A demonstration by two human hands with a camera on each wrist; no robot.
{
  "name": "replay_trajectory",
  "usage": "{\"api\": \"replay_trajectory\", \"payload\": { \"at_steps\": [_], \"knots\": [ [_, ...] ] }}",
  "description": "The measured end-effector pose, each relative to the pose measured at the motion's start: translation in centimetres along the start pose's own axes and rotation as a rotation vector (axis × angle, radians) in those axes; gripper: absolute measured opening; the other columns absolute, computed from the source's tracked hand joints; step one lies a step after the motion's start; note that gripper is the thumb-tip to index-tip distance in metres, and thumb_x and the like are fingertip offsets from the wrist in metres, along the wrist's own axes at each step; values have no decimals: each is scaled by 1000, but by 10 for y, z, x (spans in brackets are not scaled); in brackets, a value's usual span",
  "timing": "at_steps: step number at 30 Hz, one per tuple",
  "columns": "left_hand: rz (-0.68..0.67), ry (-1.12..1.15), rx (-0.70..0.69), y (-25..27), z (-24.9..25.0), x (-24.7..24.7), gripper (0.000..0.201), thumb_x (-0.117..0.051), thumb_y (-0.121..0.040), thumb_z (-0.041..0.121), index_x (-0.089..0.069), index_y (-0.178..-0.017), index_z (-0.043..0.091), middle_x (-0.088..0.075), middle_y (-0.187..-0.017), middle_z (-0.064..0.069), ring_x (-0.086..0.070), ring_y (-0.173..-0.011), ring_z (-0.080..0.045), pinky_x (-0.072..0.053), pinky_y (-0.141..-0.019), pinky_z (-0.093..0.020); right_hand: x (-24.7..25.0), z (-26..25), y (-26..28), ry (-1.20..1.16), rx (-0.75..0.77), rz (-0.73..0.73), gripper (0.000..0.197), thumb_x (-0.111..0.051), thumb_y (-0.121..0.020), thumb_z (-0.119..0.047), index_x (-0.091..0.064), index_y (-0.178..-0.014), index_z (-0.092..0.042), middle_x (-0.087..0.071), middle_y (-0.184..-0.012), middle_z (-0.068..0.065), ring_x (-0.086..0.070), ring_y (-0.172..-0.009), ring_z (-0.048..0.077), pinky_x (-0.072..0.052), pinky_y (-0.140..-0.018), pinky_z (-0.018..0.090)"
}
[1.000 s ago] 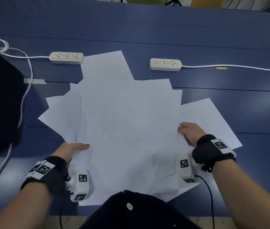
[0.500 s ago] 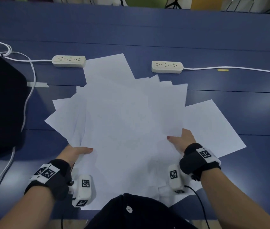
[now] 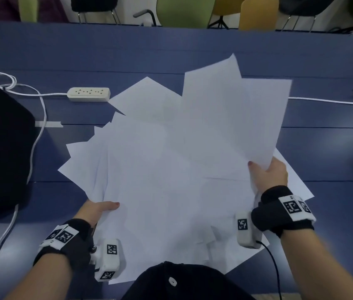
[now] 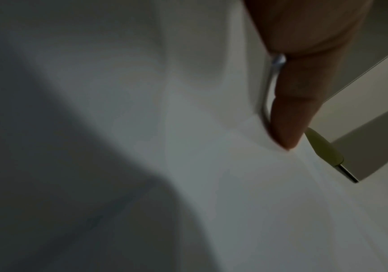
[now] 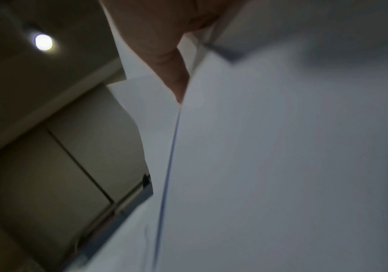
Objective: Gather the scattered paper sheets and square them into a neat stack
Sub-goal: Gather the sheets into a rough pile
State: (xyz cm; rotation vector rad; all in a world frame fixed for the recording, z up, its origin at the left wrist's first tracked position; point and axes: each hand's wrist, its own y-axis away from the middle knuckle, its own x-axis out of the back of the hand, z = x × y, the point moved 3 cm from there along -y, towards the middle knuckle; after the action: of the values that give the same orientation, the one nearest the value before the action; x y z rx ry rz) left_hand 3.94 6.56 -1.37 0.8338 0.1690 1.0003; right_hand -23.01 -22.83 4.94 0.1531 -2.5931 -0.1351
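Several white paper sheets (image 3: 162, 174) fan out loosely over the blue table (image 3: 171, 50) in the head view, their corners pointing different ways. My left hand (image 3: 100, 210) grips the near-left edge of the pile, thumb on top and fingers hidden underneath. My right hand (image 3: 268, 173) pinches the right part of the pile and lifts its sheets, which tilt up toward the far right. One sheet (image 3: 294, 182) still lies flat under that hand. The left wrist view shows a thumb (image 4: 288, 117) on paper (image 4: 211, 165). In the right wrist view paper (image 5: 281, 165) fills the frame.
A white power strip (image 3: 88, 94) with its cable (image 3: 30, 94) lies at the far left. Another white cable (image 3: 331, 102) runs to the right edge. A black object (image 3: 0, 144) sits at the left. A strip of tape (image 3: 49, 124) is on the table. Chairs (image 3: 184, 11) stand beyond the far edge.
My right hand has lifted the right part of the pile up and to the far right, covering the second power strip. My left hand kept its hold on the near-left edge.
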Motion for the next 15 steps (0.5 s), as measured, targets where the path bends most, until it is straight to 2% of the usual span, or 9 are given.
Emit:
{"api": "replay_trajectory", "payload": {
  "at_steps": [2, 4, 7, 9, 10, 11, 13, 15],
  "knots": [
    [6, -20, 7, 3, 1, -1, 46, -76, -67, 4, -61, -105, -16, -64, -111, -31, -63, -98, -42, -47, -95, -48, 7, -9, -4, -117, 13, 79, 5, -60, -75, -17, -63, -74, -21, -66, -77, 0, -64, -80, 26, -54, -82, 39],
    [16, -35, 10, 5, 1, -1, 40, -72, -72, 1, -60, -106, -16, -63, -112, -31, -63, -96, -41, -48, -90, -44, 11, -17, -6, -187, 25, 139, 8, -61, -74, -19, -60, -67, -21, -65, -73, -4, -63, -76, 24, -55, -83, 44],
    [29, -27, 4, 4, 0, 0, 39, -71, -73, 1, -60, -106, -16, -64, -108, -30, -62, -84, -35, -47, -79, -37, 15, -34, -5, -283, 70, 194, 6, -60, -78, -16, -64, -81, -19, -67, -83, 3, -63, -78, 22, -54, -81, 37],
    [34, -17, 8, 2, -2, 2, 40, -72, -72, 0, -59, -106, -17, -66, -97, -25, -60, -76, -32, -46, -69, -34, 17, -42, -8, -385, 79, 252, 12, -60, -78, -14, -65, -87, -21, -67, -82, -2, -64, -78, 19, -51, -78, 30],
    [41, -20, 13, 3, -3, 4, 45, -75, -69, 1, -59, -107, -17, -65, -97, -24, -61, -79, -33, -47, -71, -35, 18, -44, -9, -435, 79, 275, 12, -61, -77, -14, -64, -86, -22, -67, -81, -5, -64, -77, 17, -50, -77, 28],
    [48, -19, 9, 0, -4, 6, 53, -79, -63, 4, -59, -107, -16, -65, -101, -25, -62, -86, -35, -49, -79, -38, 18, -47, -10, -475, 72, 290, 12, -61, -77, -14, -64, -85, -22, -66, -80, -7, -64, -76, 16, -51, -75, 28],
    [57, -1, 5, -7, -7, 10, 68, -81, -49, 11, -58, -108, -14, -64, -110, -26, -62, -98, -40, -47, -93, -47, 18, -50, -10, -544, 52, 296, 10, -61, -78, -14, -63, -84, -23, -65, -78, -10, -62, -70, 13, -51, -62, 22],
    [85, -5, -15, -21, -12, 17, 80, -80, -39, 19, -57, -109, -14, -64, -111, -26, -62, -100, -42, -46, -96, -51, 17, -51, -8, -609, 16, 284, 10, -61, -81, -16, -60, -78, -25, -60, -73, -13, -54, -62, 13, -44, -50, 20]
  ]
}}
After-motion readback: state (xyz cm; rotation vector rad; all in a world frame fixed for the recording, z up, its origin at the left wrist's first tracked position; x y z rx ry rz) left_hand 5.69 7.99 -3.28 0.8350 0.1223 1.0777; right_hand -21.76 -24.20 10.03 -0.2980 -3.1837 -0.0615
